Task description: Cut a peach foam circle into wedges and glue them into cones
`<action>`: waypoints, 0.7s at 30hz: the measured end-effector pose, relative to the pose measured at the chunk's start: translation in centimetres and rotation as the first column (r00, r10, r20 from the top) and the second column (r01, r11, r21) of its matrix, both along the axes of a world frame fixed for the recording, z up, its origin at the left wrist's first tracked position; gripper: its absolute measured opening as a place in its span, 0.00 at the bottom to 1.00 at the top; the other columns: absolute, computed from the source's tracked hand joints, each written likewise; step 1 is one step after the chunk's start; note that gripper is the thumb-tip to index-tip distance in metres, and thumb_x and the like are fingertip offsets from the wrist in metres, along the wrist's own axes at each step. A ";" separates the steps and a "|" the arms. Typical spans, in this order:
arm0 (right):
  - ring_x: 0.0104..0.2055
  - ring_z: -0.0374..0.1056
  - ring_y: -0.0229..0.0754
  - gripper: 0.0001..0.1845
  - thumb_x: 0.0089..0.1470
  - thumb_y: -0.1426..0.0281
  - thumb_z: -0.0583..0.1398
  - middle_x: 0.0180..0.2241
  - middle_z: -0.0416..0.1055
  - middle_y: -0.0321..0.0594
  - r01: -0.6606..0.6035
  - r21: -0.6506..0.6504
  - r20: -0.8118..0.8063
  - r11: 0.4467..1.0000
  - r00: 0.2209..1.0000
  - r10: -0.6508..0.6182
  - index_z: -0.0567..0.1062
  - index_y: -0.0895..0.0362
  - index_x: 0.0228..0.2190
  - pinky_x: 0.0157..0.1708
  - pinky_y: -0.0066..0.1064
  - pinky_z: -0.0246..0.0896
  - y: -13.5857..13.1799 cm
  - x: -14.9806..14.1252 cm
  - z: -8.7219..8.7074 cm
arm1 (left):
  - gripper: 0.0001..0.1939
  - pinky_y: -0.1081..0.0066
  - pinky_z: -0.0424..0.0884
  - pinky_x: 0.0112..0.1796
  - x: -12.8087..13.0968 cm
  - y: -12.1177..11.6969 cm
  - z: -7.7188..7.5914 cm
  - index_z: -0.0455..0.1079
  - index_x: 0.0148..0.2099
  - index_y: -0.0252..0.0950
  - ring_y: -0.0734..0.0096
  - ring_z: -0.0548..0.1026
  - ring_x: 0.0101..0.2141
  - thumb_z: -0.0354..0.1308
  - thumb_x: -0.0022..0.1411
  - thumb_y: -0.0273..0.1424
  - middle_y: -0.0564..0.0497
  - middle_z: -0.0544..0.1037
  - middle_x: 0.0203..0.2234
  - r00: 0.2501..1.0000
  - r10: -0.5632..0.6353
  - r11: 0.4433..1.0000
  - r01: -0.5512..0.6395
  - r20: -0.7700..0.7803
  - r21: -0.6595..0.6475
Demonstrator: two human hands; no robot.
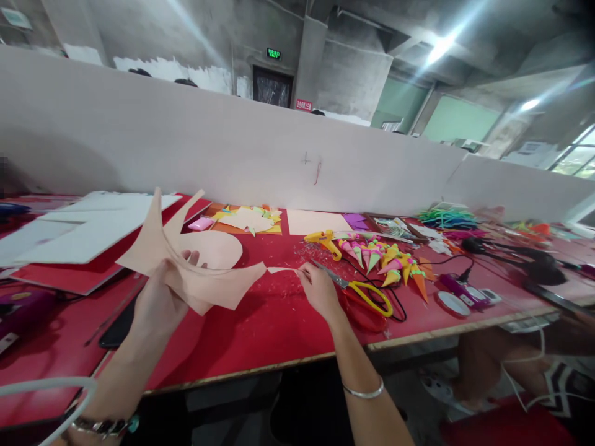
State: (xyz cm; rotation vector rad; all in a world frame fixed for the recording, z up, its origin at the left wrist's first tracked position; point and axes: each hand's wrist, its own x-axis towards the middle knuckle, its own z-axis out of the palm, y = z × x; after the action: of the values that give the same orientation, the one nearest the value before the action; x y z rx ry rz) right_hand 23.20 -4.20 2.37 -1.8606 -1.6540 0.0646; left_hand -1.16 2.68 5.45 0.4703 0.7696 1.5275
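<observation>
The left hand (162,297) held a pale paper shape (211,286), with the thumb on one side and fingers on the other. The paper stuck up above that hand and reached across toward the right hand (320,291). The right hand had its thumb and finger pinched on the end of a thin strip (282,269). The other end of the strip met the pointy tip of the paper, but I could not tell if the two were joined.

The cutting looked partly done. The paper already had curvy sides and pointy ends. The strip was not yet away from the tip, so that bit seemed left. A round-edged pale piece (223,244) was just past the left hand, and it was hard to tell if it was part of the same paper.

Scissors (370,297) with yellow on the handle lay just beside the right hand, on its right. Past the right hand was a flat pale sheet (318,222) that looked not cut up at all. Farther right of that hand, little pink cones (367,253) and yellow cones (400,263) lay in a bunch and looked all made. A yellow glue gun (325,238) was past the right hand.
</observation>
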 end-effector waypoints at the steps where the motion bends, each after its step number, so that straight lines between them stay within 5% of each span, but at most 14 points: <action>1: 0.23 0.61 0.36 0.11 0.55 0.68 0.49 0.21 0.67 0.36 0.015 0.006 0.029 1.000 0.999 -0.016 0.68 0.57 0.26 0.24 0.25 0.47 0.0 0.0 0.1 | 0.16 0.73 0.73 0.37 -0.1 0.1 0.0 0.68 0.36 0.29 0.76 0.73 0.35 0.39 0.64 0.27 0.50 0.75 0.32 1.000 0.006 1.000 -0.006 0.011 0.002; 5: 0.24 0.62 0.38 0.11 0.53 0.69 0.50 0.21 0.68 0.38 0.121 0.047 0.032 0.992 0.992 -0.123 0.69 0.57 0.24 0.26 0.27 0.48 0.0 0.6 0.2 | 0.15 0.69 0.71 0.40 -0.8 0.8 0.0 0.68 0.35 0.31 0.77 0.73 0.34 0.40 0.64 0.26 0.52 0.75 0.31 0.994 0.068 0.998 -0.069 0.082 0.005; 9: 0.28 0.64 0.38 0.11 0.52 0.68 0.51 0.25 0.69 0.39 0.093 0.182 -0.330 0.979 0.943 -0.028 0.71 0.58 0.26 0.30 0.27 0.54 0.2 0.4 0.5 | 0.10 0.73 0.72 0.38 -0.8 0.7 -0.1 0.68 0.34 0.30 0.78 0.74 0.31 0.45 0.59 0.21 0.52 0.76 0.29 0.998 0.063 0.998 -0.063 0.017 -0.017; 12: 0.29 0.64 0.38 0.13 0.51 0.64 0.52 0.28 0.70 0.40 -0.031 0.218 -0.655 0.975 0.736 0.170 0.73 0.59 0.31 0.29 0.26 0.57 0.2 -1.9 1.3 | 0.13 0.76 0.71 0.35 -0.1 0.0 -0.3 0.70 0.36 0.29 0.74 0.75 0.33 0.49 0.50 0.15 0.48 0.77 0.31 0.988 -0.123 0.992 0.124 -0.093 0.000; 14: 0.29 0.64 0.37 0.13 0.49 0.64 0.54 0.28 0.71 0.39 -0.129 0.214 -0.794 0.968 0.554 0.250 0.73 0.59 0.32 0.29 0.26 0.57 0.0 -4.2 1.9 | 0.12 0.77 0.71 0.33 0.5 -0.7 -0.5 0.71 0.37 0.27 0.69 0.75 0.33 0.53 0.48 0.18 0.45 0.77 0.32 0.966 -0.218 0.976 0.216 -0.141 -0.027; 16: 0.29 0.64 0.36 0.11 0.46 0.65 0.57 0.27 0.71 0.38 -0.216 0.223 -0.830 0.951 0.469 0.301 0.74 0.59 0.30 0.29 0.25 0.57 -0.3 -6.4 2.5 | 0.12 0.75 0.71 0.31 1.2 -1.3 -0.6 0.71 0.38 0.28 0.67 0.75 0.32 0.55 0.49 0.24 0.44 0.78 0.32 0.939 -0.296 0.955 0.293 -0.176 -0.048; 21: 0.23 0.61 0.34 0.10 0.47 0.66 0.56 0.20 0.67 0.35 -0.352 0.158 -0.771 0.922 0.540 0.338 0.74 0.60 0.23 0.23 0.24 0.54 -0.1 -10.0 2.3 | 0.17 0.71 0.70 0.29 2.2 -2.9 -0.8 0.69 0.41 0.31 0.65 0.75 0.30 0.56 0.51 0.36 0.47 0.78 0.30 0.895 -0.344 0.929 0.368 -0.284 0.037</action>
State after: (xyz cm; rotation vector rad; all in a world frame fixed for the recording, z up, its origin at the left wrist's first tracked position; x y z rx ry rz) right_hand 13.16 -4.27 4.64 -1.1601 -1.3075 0.9468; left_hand 1.05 -0.18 4.61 0.8563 0.7767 1.1676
